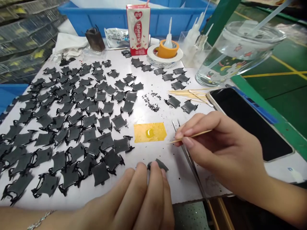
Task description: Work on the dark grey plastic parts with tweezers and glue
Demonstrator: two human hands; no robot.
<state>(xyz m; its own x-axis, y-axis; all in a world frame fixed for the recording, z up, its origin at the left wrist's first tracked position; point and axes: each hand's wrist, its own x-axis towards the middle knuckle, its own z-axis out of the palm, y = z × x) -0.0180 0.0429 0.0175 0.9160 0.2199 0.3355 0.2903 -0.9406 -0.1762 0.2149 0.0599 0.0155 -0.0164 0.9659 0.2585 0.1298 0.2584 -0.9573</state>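
Observation:
My right hand (220,153) pinches a thin wooden toothpick (201,133), its tip pointing left just above the table. A pair of metal tweezers (192,163) runs beneath that hand; whether the fingers touch it, I cannot tell. At the front, my left hand (134,198) is closed over a small black plastic part (160,164). Most of that part is hidden under the fingers. Between and beyond the hands, a strip of yellow tape (159,131) carries a clear, shiny drop of liquid (149,132).
Many similar black parts (96,145) cover the left side. Tiny black bits (153,103) lie mid-table. Toothpicks (187,93), a phone (251,124) and a water glass (230,54) stand or lie right. Behind are tape rolls (165,56), a drink carton (138,30) and a blue bin (100,20).

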